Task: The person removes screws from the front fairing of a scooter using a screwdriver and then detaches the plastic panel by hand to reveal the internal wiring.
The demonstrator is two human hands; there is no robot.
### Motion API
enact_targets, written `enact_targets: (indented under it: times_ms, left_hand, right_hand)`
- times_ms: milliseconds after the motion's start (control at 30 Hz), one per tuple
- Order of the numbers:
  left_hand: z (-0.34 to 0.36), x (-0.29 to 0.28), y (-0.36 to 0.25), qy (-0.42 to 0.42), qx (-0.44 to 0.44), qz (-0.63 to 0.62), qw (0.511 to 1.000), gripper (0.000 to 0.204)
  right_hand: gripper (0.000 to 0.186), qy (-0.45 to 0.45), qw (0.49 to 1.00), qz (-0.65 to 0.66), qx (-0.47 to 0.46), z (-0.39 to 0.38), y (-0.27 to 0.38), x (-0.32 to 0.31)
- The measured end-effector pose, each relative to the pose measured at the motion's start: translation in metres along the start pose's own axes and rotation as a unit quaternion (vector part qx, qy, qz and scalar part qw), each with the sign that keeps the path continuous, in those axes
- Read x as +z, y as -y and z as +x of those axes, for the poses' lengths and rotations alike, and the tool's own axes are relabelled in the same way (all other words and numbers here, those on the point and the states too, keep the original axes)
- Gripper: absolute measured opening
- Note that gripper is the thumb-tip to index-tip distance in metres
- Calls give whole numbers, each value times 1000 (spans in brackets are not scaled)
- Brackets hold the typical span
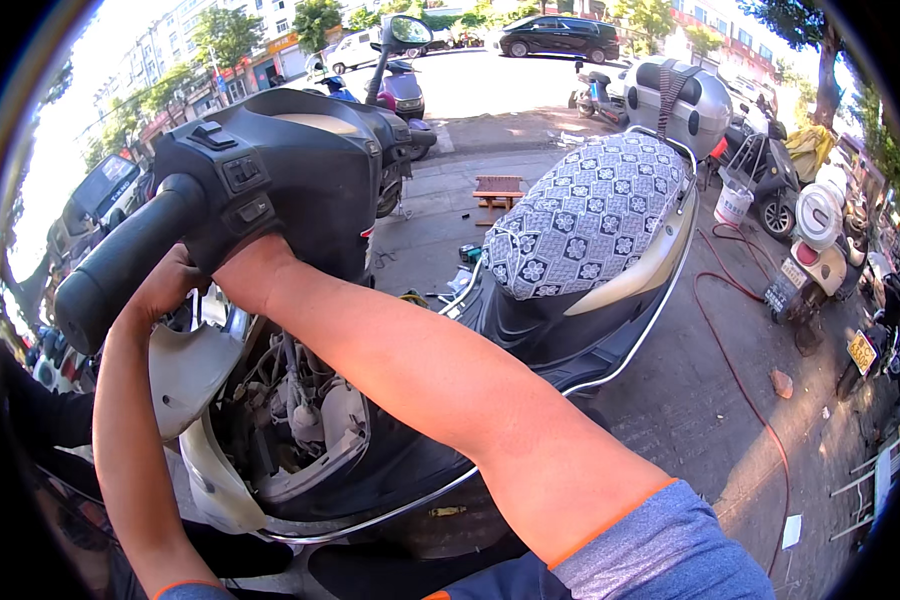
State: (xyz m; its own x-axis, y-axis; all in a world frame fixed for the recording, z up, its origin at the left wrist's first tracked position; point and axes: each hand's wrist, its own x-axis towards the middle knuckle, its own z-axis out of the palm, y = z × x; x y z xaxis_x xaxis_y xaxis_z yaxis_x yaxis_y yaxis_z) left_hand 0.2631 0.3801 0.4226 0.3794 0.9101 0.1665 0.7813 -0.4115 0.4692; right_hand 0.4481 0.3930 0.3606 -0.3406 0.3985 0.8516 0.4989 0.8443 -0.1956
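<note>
A scooter with its front opened up stands before me. Its black handlebar grip (130, 260) and switch housing (235, 185) overhang both my hands. Beneath the grip is my left hand (175, 282), in shade, its fingers curled in by the front cover; what they hold is hidden. My right arm crosses over the scooter, and my right hand (255, 262) reaches in under the switch housing, its fingers out of sight. A pale front panel (192, 375) hangs loose just below. Next to it, wires and hoses show in the open body cavity (295, 400).
The scooter's seat (590, 215) wears a patterned cloth cover, with a silver top box (680, 105) behind. A small wooden stool (497, 192) stands beyond. On the right, a red hose (735, 375) snakes over the pavement near a white bucket (733, 203) and parked scooters (820, 265).
</note>
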Motion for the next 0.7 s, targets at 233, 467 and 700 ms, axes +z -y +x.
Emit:
enact_targets:
  times_ms: [233,467,700]
  left_hand:
    - [-11,-22,-14,19,-47,160,986,37]
    - [-9,-23,-21,-29,-13,336,941,54]
    - [-1,-26,0,-44,11,291,956,72]
  right_hand:
    - [21,-59,997,-19,-42,5,5,8]
    - [19,-39,999,10,-20,1,9,-12]
    - [23,-133,987,-44,-78,7,7,-11]
